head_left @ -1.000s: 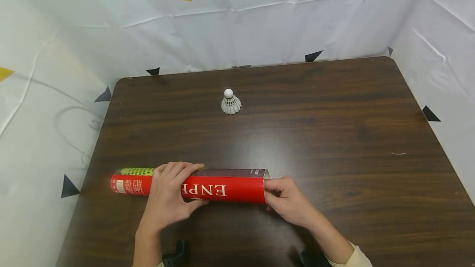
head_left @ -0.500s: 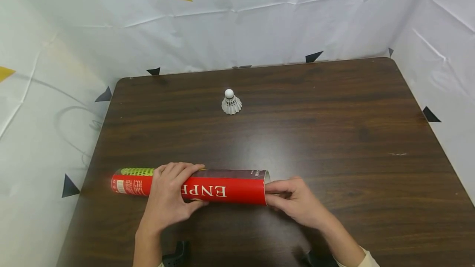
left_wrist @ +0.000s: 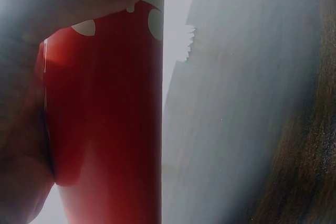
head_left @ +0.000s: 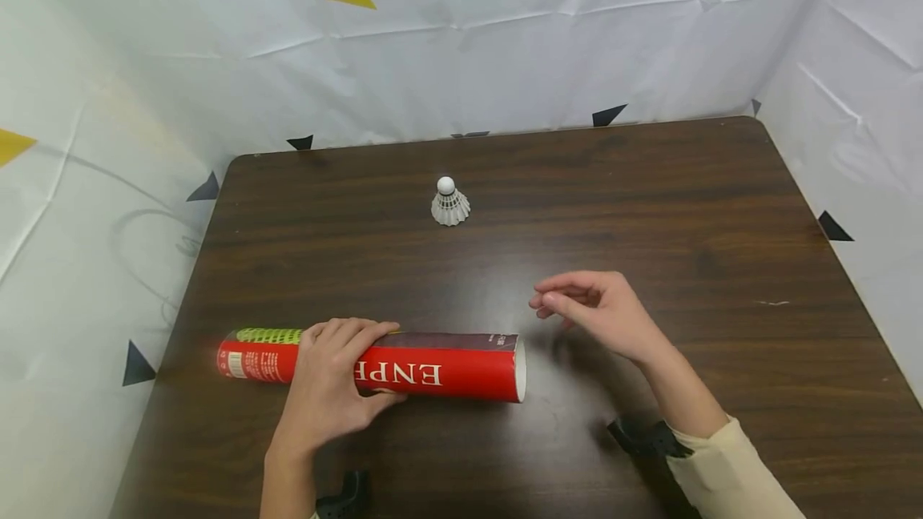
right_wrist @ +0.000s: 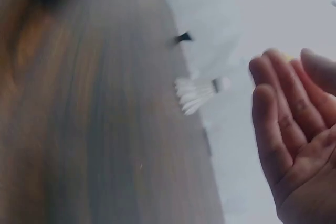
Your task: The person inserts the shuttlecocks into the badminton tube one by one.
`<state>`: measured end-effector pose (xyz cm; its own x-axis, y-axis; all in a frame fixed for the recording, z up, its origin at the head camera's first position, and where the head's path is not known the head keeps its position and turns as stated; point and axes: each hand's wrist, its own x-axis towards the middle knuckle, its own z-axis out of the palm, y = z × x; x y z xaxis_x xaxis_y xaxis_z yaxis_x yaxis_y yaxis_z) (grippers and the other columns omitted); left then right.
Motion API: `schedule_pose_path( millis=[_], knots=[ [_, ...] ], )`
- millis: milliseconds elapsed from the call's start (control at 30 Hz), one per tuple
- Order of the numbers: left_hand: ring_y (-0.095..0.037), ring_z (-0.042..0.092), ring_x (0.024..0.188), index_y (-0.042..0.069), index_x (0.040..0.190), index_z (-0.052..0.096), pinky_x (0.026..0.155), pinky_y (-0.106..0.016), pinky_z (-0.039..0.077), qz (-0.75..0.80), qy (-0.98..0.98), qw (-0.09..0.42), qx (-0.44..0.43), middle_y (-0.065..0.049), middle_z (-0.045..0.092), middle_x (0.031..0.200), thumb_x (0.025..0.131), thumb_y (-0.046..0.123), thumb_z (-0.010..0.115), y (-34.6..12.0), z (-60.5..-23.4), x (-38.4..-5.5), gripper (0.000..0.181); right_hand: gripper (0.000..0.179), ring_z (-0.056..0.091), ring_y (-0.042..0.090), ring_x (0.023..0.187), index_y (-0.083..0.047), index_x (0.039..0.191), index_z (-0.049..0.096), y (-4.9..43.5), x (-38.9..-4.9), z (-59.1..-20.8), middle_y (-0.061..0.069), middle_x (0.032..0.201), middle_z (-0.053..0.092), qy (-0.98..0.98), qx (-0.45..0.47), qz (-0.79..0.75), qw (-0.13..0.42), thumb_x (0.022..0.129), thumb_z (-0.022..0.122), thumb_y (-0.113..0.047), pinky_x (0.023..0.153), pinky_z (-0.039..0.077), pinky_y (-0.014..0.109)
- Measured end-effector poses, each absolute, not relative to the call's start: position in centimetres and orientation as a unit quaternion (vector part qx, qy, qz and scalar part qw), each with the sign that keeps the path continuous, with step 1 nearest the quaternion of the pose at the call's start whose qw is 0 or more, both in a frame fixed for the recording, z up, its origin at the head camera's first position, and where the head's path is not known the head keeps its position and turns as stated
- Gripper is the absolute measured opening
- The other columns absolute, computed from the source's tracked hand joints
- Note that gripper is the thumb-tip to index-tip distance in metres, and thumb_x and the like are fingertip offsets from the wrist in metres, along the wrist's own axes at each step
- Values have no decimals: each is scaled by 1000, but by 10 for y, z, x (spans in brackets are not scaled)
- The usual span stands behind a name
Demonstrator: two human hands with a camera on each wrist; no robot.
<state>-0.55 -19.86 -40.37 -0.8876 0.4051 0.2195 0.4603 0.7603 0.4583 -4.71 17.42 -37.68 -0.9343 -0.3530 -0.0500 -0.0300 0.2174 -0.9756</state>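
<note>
A red cardboard shuttlecock tube [head_left: 447,371] lies lengthwise on the table, its open end facing right. My left hand [head_left: 328,383] grips it around the middle from above; the left wrist view shows the thumb across the red tube [left_wrist: 110,103]. My right hand [head_left: 598,311] is in the air above and right of the tube's open end, fingers loosely bent and holding nothing. Farther back a white shuttlecock [head_left: 450,203] stands cork up, well apart from both hands. In the right wrist view the same shuttlecock [right_wrist: 199,93] appears blurred beyond the fingers. The tube's inside is hidden.
The dark wood-grain table [head_left: 649,207] has rounded back corners. White sheeting [head_left: 490,62] with yellow and black triangles walls off its back and sides. A black wrist strap [head_left: 649,439] shows by the right sleeve [head_left: 728,471].
My right hand has drawn its fingers out of the tube's open end and moved up and to the right, toward the back. My left hand keeps its grip on the tube.
</note>
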Motion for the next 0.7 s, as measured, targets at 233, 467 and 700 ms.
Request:
schedule_pose_path(
  millis=[233,467,700],
  knots=[
    [-14,54,106,28,129,60,95,-52,34,-254,-937,55,-233,9,62,117,55,46,93,-198,-404,-5,83,40,68,27,99,-3,130,61,147,-109,-399,13,118,68,833,-88,-531,133,93,69,-16,75,56,47],
    [-14,54,106,28,129,60,95,-53,35,-255,-937,58,-233,9,62,117,54,45,93,-199,-404,-5,84,56,63,29,110,-4,141,50,114,-162,-419,13,125,63,883,-95,-438,137,93,70,-25,93,49,45],
    [-14,54,106,28,129,60,94,-53,35,-258,-935,58,-235,9,63,116,54,45,93,-199,-405,-5,84,70,58,29,115,-7,151,35,95,-198,-430,13,135,55,908,-86,-379,157,93,68,-30,97,44,46]
  ],
)
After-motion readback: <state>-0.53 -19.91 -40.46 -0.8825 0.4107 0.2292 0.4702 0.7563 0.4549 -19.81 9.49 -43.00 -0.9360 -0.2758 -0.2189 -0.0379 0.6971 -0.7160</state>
